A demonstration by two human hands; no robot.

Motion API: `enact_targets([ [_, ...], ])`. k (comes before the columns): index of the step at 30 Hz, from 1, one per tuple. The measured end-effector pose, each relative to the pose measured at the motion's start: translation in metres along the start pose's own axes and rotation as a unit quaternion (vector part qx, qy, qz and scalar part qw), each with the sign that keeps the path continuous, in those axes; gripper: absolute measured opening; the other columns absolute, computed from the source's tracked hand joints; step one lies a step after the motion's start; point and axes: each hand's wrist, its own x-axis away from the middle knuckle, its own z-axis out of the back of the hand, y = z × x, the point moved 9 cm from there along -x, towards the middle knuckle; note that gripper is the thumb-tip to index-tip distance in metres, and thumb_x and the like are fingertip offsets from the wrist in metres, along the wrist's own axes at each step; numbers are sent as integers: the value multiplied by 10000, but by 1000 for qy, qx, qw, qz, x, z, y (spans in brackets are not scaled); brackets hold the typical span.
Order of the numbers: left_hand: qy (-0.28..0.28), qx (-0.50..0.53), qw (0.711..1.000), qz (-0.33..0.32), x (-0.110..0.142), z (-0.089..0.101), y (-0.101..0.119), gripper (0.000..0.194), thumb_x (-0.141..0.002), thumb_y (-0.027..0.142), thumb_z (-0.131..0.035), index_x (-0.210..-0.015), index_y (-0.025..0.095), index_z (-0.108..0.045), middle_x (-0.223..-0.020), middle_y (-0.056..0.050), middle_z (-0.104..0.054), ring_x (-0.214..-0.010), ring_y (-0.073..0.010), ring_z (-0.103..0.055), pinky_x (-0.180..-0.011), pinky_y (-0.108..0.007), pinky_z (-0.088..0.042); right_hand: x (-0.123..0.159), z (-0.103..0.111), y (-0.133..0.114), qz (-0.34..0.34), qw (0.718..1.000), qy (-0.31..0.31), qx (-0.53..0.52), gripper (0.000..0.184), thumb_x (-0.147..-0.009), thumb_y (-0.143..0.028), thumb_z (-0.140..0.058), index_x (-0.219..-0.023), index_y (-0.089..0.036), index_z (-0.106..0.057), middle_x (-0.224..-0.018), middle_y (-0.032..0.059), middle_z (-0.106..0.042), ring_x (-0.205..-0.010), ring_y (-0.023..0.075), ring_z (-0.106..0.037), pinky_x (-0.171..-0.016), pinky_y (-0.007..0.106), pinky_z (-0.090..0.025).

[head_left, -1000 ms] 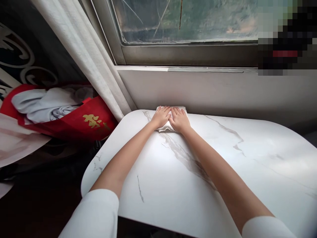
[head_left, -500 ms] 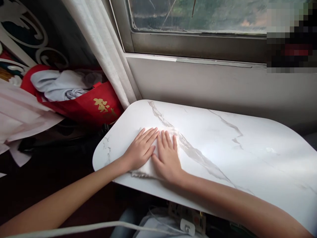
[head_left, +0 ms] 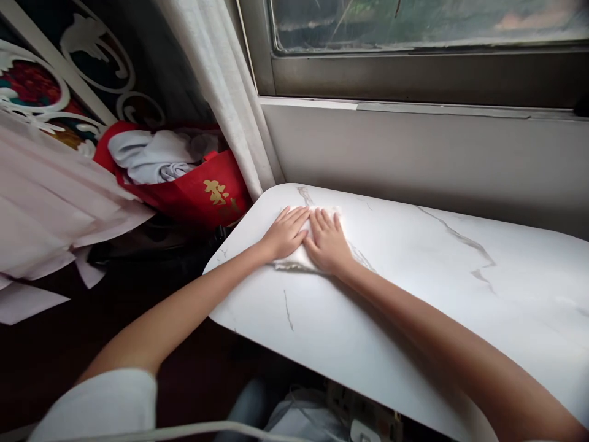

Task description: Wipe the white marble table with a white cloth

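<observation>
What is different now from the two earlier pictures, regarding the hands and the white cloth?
The left hand, right hand and white cloth moved from the wall-side edge of the table toward the person, and now are partway back toward the wall. The camera view shifted too. Both hands lie on the cloth in every picture; the red bag and curtain stayed in place.

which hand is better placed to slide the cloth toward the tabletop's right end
Probably the right hand: flat on the right side of the white cloth, it is nearer that end of the marble-patterned tabletop. The left hand lies nearer the red bag.
</observation>
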Motion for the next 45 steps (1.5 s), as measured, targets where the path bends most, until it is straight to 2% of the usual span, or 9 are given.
enact_targets([
  [6,-17,-1,1000,-4,-85,-15,-47,482,-913,234,-298,-1378,123,-358,-1457,-60,-350,-1351,-148,-263,-1129,-349,-125,-76,-6,41,-66,994,45,76,588,-891,-268,-285,-1395,35,-295,-1454,241,-291,-1367,326,-193,-1085,515,-109],
  [14,2,-8,1000,7,-109,-13,-101,466,-906,225,-312,-1352,122,-402,-1430,-79,-393,-1333,-162,-304,-1118,-369,-150,-126,-13,34,-75,992,78,66,561,-897,-255,-293,-1371,42,-338,-1423,242,-352,-1349,299,-251,-1084,485,-131],
  [20,-6,-7,1000,11,-70,-6,-112,486,-905,246,-307,-1371,124,-376,-1454,-83,-350,-1357,-162,-257,-1122,-391,-135,-113,-24,0,-47,997,49,35,586,-903,-278,-310,-1389,48,-300,-1452,253,-288,-1368,304,-203,-1101,472,-80],
  [25,1,-2,1000,10,18,16,-96,496,-920,264,-243,-1391,155,-355,-1454,-76,-349,-1353,-169,-269,-1121,-425,-145,-58,-27,-64,-3,998,49,-27,595,-902,-284,-305,-1390,55,-291,-1459,238,-280,-1378,308,-167,-1111,493,-46],
  [30,3,-15,1000,14,118,40,-58,514,-941,270,-214,-1441,167,-268,-1465,-74,-325,-1359,-201,-260,-1121,-441,-171,14,-25,-127,71,991,-8,-114,643,-888,-311,-344,-1399,68,-254,-1474,242,-228,-1387,321,-105,-1121,509,-53],
  [34,6,-34,999,34,160,49,-37,534,-929,255,-236,-1462,226,-209,-1479,-36,-282,-1348,-225,-288,-1117,-452,-194,48,-20,-148,109,980,-55,-160,679,-877,-347,-381,-1412,46,-237,-1488,226,-186,-1394,302,-45,-1129,508,-64],
  [39,-3,-42,998,46,148,44,-46,528,-927,297,-225,-1447,208,-266,-1460,-56,-328,-1337,-228,-311,-1110,-449,-206,35,-24,-141,107,979,-66,-159,683,-877,-360,-370,-1406,53,-247,-1482,224,-214,-1395,290,-83,-1134,488,-56],
  [42,3,-41,998,53,112,36,-65,530,-930,313,-200,-1418,144,-321,-1443,-95,-364,-1342,-210,-299,-1110,-433,-191,3,-28,-119,98,986,-43,-127,634,-894,-345,-327,-1404,28,-276,-1476,200,-256,-1390,267,-145,-1132,464,-56],
  [45,2,-46,998,52,56,23,-85,525,-914,292,-214,-1380,102,-365,-1433,-113,-378,-1340,-190,-299,-1114,-408,-169,-39,-28,-80,74,994,-7,-81,599,-907,-320,-291,-1406,13,-282,-1470,184,-288,-1382,252,-183,-1126,452,-58],
])
